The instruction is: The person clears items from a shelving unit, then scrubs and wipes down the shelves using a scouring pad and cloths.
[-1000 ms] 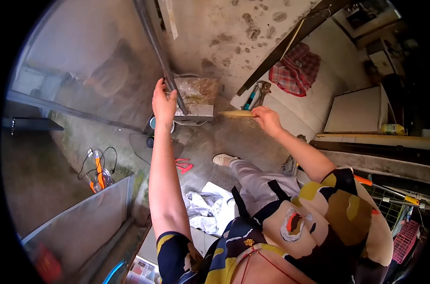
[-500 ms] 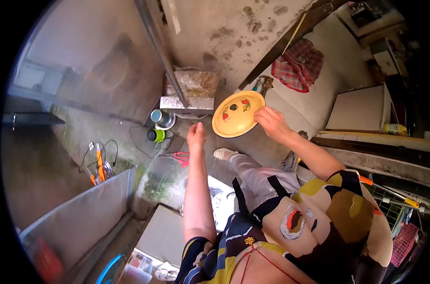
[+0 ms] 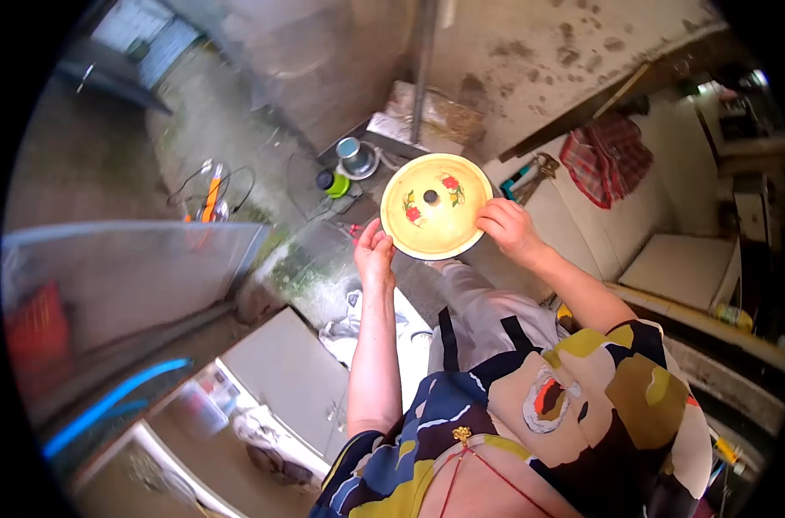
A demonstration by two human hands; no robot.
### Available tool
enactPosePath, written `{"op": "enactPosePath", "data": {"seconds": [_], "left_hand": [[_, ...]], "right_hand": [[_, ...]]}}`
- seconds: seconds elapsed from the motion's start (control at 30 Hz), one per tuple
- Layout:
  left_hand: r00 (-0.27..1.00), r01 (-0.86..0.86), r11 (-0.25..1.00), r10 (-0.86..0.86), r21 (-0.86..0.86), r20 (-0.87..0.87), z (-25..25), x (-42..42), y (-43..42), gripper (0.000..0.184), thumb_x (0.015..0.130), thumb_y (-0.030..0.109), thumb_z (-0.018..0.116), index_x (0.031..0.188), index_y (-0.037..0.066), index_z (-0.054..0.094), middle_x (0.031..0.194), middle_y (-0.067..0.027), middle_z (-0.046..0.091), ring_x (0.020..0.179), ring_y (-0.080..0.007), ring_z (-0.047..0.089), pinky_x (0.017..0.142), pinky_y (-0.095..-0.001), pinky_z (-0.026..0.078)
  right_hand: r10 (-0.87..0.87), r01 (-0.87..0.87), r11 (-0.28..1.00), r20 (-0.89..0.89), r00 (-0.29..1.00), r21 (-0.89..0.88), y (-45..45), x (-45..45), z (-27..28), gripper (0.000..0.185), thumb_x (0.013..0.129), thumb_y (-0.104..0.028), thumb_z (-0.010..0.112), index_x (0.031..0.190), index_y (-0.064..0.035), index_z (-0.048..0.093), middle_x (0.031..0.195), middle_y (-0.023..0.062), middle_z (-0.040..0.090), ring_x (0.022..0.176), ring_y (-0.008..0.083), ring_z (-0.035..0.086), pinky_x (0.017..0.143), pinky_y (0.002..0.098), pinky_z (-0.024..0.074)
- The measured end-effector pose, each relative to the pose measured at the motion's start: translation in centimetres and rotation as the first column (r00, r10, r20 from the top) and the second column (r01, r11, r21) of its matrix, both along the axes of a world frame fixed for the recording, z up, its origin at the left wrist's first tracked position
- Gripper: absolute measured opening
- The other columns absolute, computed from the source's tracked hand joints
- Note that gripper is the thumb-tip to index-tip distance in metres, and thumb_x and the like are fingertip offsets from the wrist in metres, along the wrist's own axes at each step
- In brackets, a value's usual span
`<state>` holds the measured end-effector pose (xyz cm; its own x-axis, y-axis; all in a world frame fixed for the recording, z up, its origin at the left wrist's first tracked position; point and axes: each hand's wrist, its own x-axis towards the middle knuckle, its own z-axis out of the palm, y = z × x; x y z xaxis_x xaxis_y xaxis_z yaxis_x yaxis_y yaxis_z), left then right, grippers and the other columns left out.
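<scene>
A round yellow lid (image 3: 431,226) with red flowers and a dark central knob faces the camera, held up in front of the body. My left hand (image 3: 376,252) pinches its lower left rim, thumb and fingers together. On the right rim, my right hand (image 3: 509,229) grips the lid with its fingers closed. Beyond the lid a dark pole (image 3: 424,78) stands against a worn block (image 3: 454,119).
Left of the lid are a blue-topped container (image 3: 352,151) and a green and black object (image 3: 332,183). An orange tool (image 3: 211,197) with a cord lies farther left. A checked cloth (image 3: 606,160) hangs at right. A cabinet (image 3: 289,380) stands lower left.
The lid has turned from edge-on to facing the camera. My left hand has left the pole and taken the lid's left rim. The view has swung to the left.
</scene>
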<state>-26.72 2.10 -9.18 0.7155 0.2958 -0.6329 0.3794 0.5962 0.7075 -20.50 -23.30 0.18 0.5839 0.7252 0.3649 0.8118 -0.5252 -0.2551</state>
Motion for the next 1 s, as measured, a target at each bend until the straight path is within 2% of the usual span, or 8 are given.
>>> {"op": "enactPosePath", "data": {"seconds": [0.1, 0.17, 0.33, 0.4, 0.53, 0.6, 0.77, 1.0], "left_hand": [[0.985, -0.156, 0.988, 0.156, -0.014, 0.068, 0.1, -3.6, 2.3, 0.042, 0.083, -0.004, 0.051, 0.124, 0.001, 0.048, 0.092, -0.0076, 0.062, 0.081, -0.0155, 0.062, 0.070, -0.0275, 0.053], [0.966, -0.259, 0.964, 0.260, 0.051, -0.006, 3.0, -6.3, 3.3, 0.037, 0.082, 0.001, 0.055, 0.119, 0.006, 0.054, 0.090, -0.0012, 0.062, 0.072, -0.0067, 0.057, 0.057, -0.0201, 0.047], [0.856, -0.503, 0.864, 0.501, 0.022, -0.128, 3.5, -17.3, 4.9, 0.042, 0.083, 0.004, 0.055, 0.124, 0.001, 0.048, 0.103, -0.0089, 0.061, 0.084, -0.0179, 0.062, 0.066, -0.0277, 0.053], [0.771, -0.626, 0.745, 0.636, -0.231, -0.037, 6.8, -22.4, 4.2, 0.026, 0.087, 0.008, 0.054, 0.112, 0.002, 0.056, 0.100, -0.0095, 0.062, 0.081, -0.0160, 0.062, 0.067, -0.0246, 0.052], [0.701, -0.713, 0.683, 0.699, -0.157, -0.143, 15.1, -30.9, 1.7, 0.024, 0.090, 0.015, 0.054, 0.112, 0.006, 0.057, 0.101, -0.0053, 0.062, 0.087, -0.0147, 0.061, 0.069, -0.0268, 0.050], [0.713, -0.699, 0.693, 0.695, -0.177, -0.090, 12.6, -37.2, 4.8, 0.027, 0.091, 0.023, 0.055, 0.115, 0.011, 0.055, 0.101, -0.0021, 0.062, 0.093, -0.0137, 0.059, 0.073, -0.0301, 0.049], [0.577, -0.749, 0.605, 0.796, -0.270, 0.182, 18.5, -46.4, 3.2, 0.029, 0.094, 0.022, 0.053, 0.121, 0.012, 0.050, 0.101, -0.0027, 0.062, 0.087, -0.0142, 0.062, 0.069, -0.0292, 0.053], [0.341, -0.914, 0.389, 0.889, -0.113, 0.306, 21.1, -53.8, 0.9, 0.029, 0.093, 0.014, 0.051, 0.122, 0.010, 0.047, 0.105, -0.0066, 0.062, 0.086, -0.0178, 0.065, 0.067, -0.0288, 0.057]], "right_hand": [[0.064, -0.058, 0.994, -0.060, 0.996, 0.095, 2.9, -1.1, -0.1, 0.017, 0.066, -0.008, 0.058, 0.083, -0.0048, 0.058, 0.087, 0.0073, 0.058, 0.088, 0.0250, 0.058, 0.072, 0.0355, 0.0510], [0.143, -0.139, 0.987, -0.041, 0.989, 0.078, 5.1, -3.3, 1.3, 0.018, 0.065, -0.008, 0.058, 0.083, -0.0047, 0.058, 0.087, 0.0076, 0.058, 0.087, 0.0254, 0.058, 0.072, 0.0359, 0.0511], [0.427, -0.424, 0.901, -0.018, 0.904, 0.098, 12.1, -9.2, 4.8, 0.024, 0.061, -0.007, 0.059, 0.084, -0.0047, 0.057, 0.084, 0.0085, 0.058, 0.084, 0.0278, 0.058, 0.067, 0.0364, 0.0512], [0.538, -0.530, 0.837, -0.028, 0.843, 0.134, 13.8, -12.0, 6.6, 0.023, 0.061, -0.005, 0.059, 0.084, -0.0045, 0.057, 0.084, 0.0084, 0.058, 0.084, 0.0274, 0.058, 0.065, 0.0356, 0.0508], [0.703, -0.663, 0.699, -0.084, 0.706, 0.267, 14.9, -15.2, 10.9, 0.022, 0.062, -0.003, 0.058, 0.083, -0.0041, 0.057, 0.085, 0.0083, 0.058, 0.084, 0.0268, 0.058, 0.065, 0.0354, 0.0509], [0.760, -0.748, 0.634, 0.021, 0.649, 0.195, 20.0, -20.2, 9.8, 0.021, 0.062, -0.003, 0.058, 0.083, -0.0039, 0.057, 0.086, 0.0083, 0.058, 0.085, 0.0266, 0.058, 0.066, 0.0354, 0.0509], [0.869, -0.842, 0.462, 0.049, 0.493, 0.277, 24.6, -26.3, 12.3, 0.019, 0.062, -0.001, 0.058, 0.081, -0.0029, 0.057, 0.088, 0.0083, 0.058, 0.087, 0.0274, 0.057, 0.070, 0.0354, 0.0504], [0.955, -0.924, 0.264, 0.058, 0.290, 0.277, 30.5, -34.0, 17.6, 0.022, 0.062, 0.005, 0.057, 0.083, -0.0026, 0.058, 0.090, 0.0093, 0.057, 0.088, 0.0300, 0.056, 0.072, 0.0391, 0.0488]]}}
